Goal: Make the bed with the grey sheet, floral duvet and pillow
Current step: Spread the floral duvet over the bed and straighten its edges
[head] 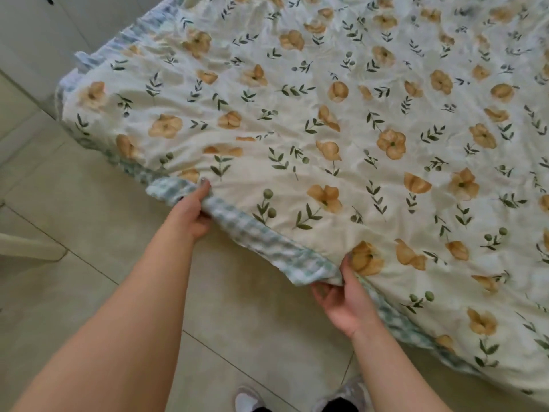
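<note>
Both hands pinch the floral duvet's (pixel 326 114) near edge, left hand (pixel 190 214) toward the corner, right hand (pixel 346 301) closer in, checked underside (pixel 252 230) rolled up between them, the duvet spreading away across the bed (pixel 124 35).

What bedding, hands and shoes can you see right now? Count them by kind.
Floral duvet: 1
Hands: 2, left hand and right hand, each gripping the duvet's checked edge
Shoes: 2, left shoe and right shoe
Total: 5
No pillow or grey sheet is in view.
</note>
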### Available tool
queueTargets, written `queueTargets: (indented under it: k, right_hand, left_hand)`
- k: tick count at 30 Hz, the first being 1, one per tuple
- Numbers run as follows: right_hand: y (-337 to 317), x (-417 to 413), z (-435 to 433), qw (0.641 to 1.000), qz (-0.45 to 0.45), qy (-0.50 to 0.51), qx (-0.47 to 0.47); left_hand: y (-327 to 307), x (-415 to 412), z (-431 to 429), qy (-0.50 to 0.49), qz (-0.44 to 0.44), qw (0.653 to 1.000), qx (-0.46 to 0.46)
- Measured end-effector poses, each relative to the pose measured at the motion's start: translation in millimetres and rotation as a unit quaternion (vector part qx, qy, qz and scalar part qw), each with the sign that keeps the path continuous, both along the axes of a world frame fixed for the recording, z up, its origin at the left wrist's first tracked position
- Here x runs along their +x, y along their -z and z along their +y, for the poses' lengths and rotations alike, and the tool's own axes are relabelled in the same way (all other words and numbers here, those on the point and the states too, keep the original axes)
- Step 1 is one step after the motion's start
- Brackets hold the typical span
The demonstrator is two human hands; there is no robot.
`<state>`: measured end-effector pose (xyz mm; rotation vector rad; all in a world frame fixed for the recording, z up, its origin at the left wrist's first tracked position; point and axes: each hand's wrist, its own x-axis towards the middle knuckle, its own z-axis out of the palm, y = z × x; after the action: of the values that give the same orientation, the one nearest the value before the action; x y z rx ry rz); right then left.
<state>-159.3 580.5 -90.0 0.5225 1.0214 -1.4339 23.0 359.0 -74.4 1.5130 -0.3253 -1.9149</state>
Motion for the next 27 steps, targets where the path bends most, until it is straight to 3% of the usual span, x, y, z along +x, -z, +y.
queueTargets:
  k: [4, 6, 8, 9, 11, 13, 14, 15, 16, 18, 19, 22, 27]
  right_hand:
    - [17, 9, 4, 0.996, 0.021, 0.006, 0.082]
    - [37, 23, 18, 0.971, 0.040, -0.080, 0.222]
    - [49, 40, 21, 0.922, 0.081, -0.227, 0.302]
    - [47, 47, 15, 0.889, 0.136, -0.309, 0.308]
    - [42, 55, -7, 0.783, 0.358, -0.413, 0.297]
    - [29, 55, -36, 0.661, 0.595, -0.398, 0.224]
    - [22, 52, -46, 0.603, 0.669, -0.395, 0.182]
    - [23, 48, -66, 0.544, 0.703, -0.436, 0.144]
    - [24, 42, -79, 0.492, 0.693, -0.511, 0.134]
    - [24, 36, -102, 0.435, 0.626, -0.629, 0.150]
    - [22, 37, -116, 0.433, 0.619, -0.636, 0.156]
    - [2, 51, -142, 0.503, 0.629, -0.581, 0.119]
    - [-35, 93, -214, 0.510, 0.613, -0.604, 0.010]
  left_hand:
    - [49, 34, 16, -0.027, -0.246, 0.968, -0.038]
    - [80, 48, 35, -0.010, -0.340, 0.939, 0.044]
    - [97, 47, 36, 0.021, -0.388, 0.915, 0.108]
    - [97, 42, 31, 0.048, -0.426, 0.897, 0.109]
    - [84, 26, 20, 0.094, -0.530, 0.843, 0.005]
    - [78, 15, 12, 0.225, -0.615, 0.725, -0.212]
    - [78, 9, 8, 0.353, -0.622, 0.645, -0.269]
    - [88, 16, -4, 0.467, -0.602, 0.594, -0.259]
    - [98, 23, -11, 0.548, -0.568, 0.591, -0.167]
    - [108, 51, -20, 0.615, -0.517, 0.596, -0.013]
    - [108, 67, -25, 0.599, -0.516, 0.613, -0.006]
    - [88, 95, -41, 0.510, -0.514, 0.686, -0.067]
    - [41, 139, -103, 0.323, -0.485, 0.808, -0.093]
